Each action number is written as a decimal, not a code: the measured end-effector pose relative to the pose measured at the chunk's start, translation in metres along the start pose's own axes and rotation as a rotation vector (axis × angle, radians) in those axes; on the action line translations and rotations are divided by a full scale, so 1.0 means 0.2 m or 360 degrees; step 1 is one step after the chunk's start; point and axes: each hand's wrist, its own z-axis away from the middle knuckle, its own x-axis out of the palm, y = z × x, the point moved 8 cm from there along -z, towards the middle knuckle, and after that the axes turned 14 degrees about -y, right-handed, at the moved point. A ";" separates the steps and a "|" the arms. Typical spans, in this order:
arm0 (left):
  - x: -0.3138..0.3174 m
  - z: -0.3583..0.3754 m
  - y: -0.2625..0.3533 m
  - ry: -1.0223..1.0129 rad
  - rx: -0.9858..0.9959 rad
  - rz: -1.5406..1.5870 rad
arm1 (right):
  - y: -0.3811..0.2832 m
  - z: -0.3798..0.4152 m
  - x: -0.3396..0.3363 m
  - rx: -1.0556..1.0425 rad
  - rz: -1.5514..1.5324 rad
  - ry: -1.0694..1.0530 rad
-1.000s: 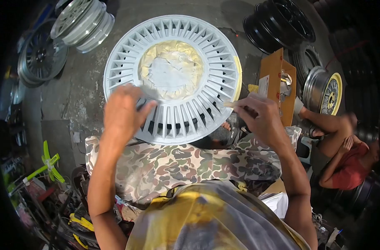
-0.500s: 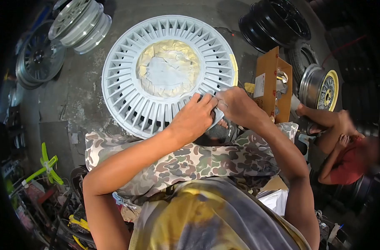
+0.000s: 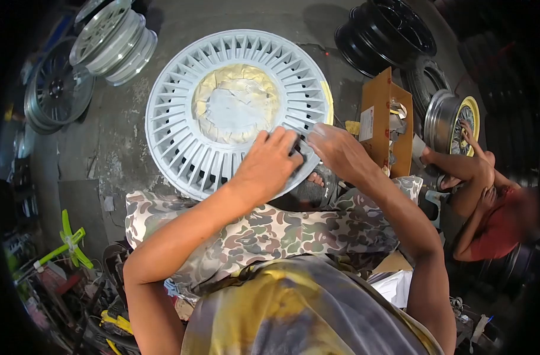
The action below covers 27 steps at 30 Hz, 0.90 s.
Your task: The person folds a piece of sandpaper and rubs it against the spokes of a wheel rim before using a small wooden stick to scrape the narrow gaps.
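A wheel rim (image 3: 163, 145) coated in pale grey lies face up in front of me, ringed with thin radial spokes. Wrinkled masking tape (image 3: 202, 121) covers its centre, and a yellow tape strip (image 3: 329, 100) runs along its right edge. My left hand (image 3: 269, 163) is over the lower right spokes, its fingers curled and thumb drawn in. Close by on the right, my right hand (image 3: 340, 148) is closed at the outer edge, its fingertips pinched together and partly blurred. Whatever either hand holds is too small or hidden to make out.
A cardboard box (image 3: 373, 115) with items inside stands right of the rim. Black wheels (image 3: 379, 38), silver wheels (image 3: 113, 44) and a yellow-edged wheel (image 3: 468, 127) stand around. Another person in a red shirt (image 3: 498, 228) sits at right, a hand on the yellow-edged wheel.
My hands have drawn apart; the left has shifted slightly left, the right only a little. The other person's arm now reaches to the yellow-edged wheel.
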 end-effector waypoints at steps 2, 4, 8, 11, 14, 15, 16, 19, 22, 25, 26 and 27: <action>-0.03 0.02 -0.08 0.0039 -0.0031 0.0014 | -0.01 0.01 -0.03 -0.0045 0.0053 0.0007; -0.10 0.05 -0.17 0.0022 -0.0194 0.0010 | -0.01 0.03 -0.07 0.0142 0.0084 -0.0186; -0.26 0.11 -0.30 0.0236 -0.0314 0.0005 | -0.04 0.01 -0.01 -0.0073 0.0089 -0.0029; -0.37 0.13 -0.29 0.0283 -0.0307 0.0017 | -0.01 -0.03 -0.02 -0.0068 -0.0011 0.0002; -0.37 0.15 -0.32 0.0346 -0.0299 0.0074 | 0.00 0.00 -0.05 0.0135 -0.0037 -0.0025; -0.39 0.16 -0.33 0.0400 -0.0286 0.0061 | 0.02 0.00 -0.02 0.0153 -0.0016 -0.0033; -0.39 0.15 -0.34 0.0403 -0.0280 0.0057 | 0.04 -0.01 0.00 0.0171 0.0005 -0.0037; -0.40 0.15 -0.37 0.0403 -0.0272 0.0057 | 0.06 -0.06 -0.03 -0.0207 -0.0151 -0.0124; -0.45 0.21 -0.46 0.0458 -0.0350 0.0136 | 0.15 0.04 -0.27 0.0555 -0.1050 -0.0211; -0.51 0.31 -0.67 0.0384 -0.0656 0.0196 | 0.32 0.14 -0.39 0.0501 -0.1333 0.0295; -0.55 0.37 -0.74 0.0461 -0.0776 0.0256 | 0.36 0.14 -0.37 0.0496 -0.1334 0.0315; -0.57 0.44 -0.82 0.0538 -0.0901 0.0316 | 0.42 0.14 -0.32 0.0530 -0.1380 0.0392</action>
